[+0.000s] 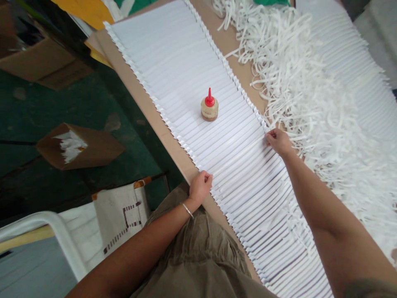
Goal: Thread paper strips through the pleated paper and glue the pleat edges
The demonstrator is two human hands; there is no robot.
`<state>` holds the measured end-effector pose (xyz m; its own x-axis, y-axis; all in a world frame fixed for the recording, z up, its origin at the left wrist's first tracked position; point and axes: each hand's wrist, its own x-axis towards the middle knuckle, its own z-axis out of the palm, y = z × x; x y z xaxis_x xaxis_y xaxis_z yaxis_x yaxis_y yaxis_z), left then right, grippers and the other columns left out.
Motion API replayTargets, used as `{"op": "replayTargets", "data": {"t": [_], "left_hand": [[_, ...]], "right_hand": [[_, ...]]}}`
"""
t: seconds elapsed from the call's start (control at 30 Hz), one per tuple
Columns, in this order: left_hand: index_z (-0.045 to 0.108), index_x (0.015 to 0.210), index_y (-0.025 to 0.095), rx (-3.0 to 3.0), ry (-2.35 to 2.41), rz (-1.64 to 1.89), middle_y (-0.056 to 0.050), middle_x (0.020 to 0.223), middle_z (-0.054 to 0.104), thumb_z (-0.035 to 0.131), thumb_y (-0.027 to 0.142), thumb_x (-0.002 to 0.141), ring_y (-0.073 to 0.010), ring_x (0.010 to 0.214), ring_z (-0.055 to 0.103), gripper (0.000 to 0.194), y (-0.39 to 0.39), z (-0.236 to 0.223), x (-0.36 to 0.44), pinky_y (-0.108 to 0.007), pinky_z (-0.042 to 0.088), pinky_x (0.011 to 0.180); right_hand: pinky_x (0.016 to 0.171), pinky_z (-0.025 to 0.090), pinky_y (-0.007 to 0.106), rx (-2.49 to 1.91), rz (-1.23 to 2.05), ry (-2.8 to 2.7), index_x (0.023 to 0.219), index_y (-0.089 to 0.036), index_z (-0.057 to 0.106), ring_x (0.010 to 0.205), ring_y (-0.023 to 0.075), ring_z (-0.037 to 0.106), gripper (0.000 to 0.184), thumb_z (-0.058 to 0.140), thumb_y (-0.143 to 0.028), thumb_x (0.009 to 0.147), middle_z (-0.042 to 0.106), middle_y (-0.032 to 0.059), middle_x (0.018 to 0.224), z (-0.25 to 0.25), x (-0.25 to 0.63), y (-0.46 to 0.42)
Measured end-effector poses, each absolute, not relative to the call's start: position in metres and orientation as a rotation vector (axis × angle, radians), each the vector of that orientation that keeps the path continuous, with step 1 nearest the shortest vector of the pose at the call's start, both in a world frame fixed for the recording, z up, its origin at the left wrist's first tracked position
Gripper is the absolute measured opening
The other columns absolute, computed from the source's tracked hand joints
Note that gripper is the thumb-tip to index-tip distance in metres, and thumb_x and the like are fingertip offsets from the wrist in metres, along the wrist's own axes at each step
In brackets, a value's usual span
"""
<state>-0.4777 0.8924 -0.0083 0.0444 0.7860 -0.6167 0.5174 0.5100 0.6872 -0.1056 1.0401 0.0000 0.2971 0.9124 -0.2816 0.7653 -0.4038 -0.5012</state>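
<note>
Overlapping white paper pieces point(173, 62) lie in a long row, their ends forming jagged folded edges on both sides. My left hand point(201, 187) is closed in a pinch at the near edge of the row. Across from it, my right hand point(280, 142) pinches at the far edge. A thin white paper strip point(240, 156) runs taut between the two sets of fingertips, just over the row. Upright on the papers stands a small squeeze bottle point(209, 109) with a red nozzle and brownish contents.
A big heap of loose white strips point(288, 70) lies beyond the row, with another row of papers point(344, 37) behind it. The brown table edge point(155, 120) runs along my side. On the green floor sit a cardboard box point(102, 147) and a chair frame point(58, 236).
</note>
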Motion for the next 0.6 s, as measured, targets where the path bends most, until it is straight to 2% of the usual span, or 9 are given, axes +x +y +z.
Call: {"op": "replayTargets", "data": {"t": [0.33,0.6], "left_hand": [[0.053,0.074,0.021,1.248,1.616,0.268,0.001,0.063,0.060,0.055,0.031,0.098,-0.0157,0.059,0.056,0.026,0.892,-0.009,-0.479,-0.026,0.037,0.062],[0.050,0.073,0.022,1.282,1.629,0.265,0.000,0.066,0.059,0.054,0.031,0.098,-0.0163,0.064,0.056,0.026,0.892,-0.008,-0.478,-0.026,0.038,0.064]], "right_hand": [[0.074,0.048,0.034,-2.323,0.534,-1.746,0.086,-0.021,0.063,0.071,0.0215,0.061,0.015,0.058,-0.036,0.086,0.069,0.0059,0.074,-0.008,-0.111,1.046],[0.072,0.046,0.033,-2.345,0.480,-1.806,0.088,-0.021,0.064,0.073,0.0226,0.060,0.015,0.057,-0.034,0.087,0.071,0.0089,0.080,-0.011,-0.117,1.048]]}}
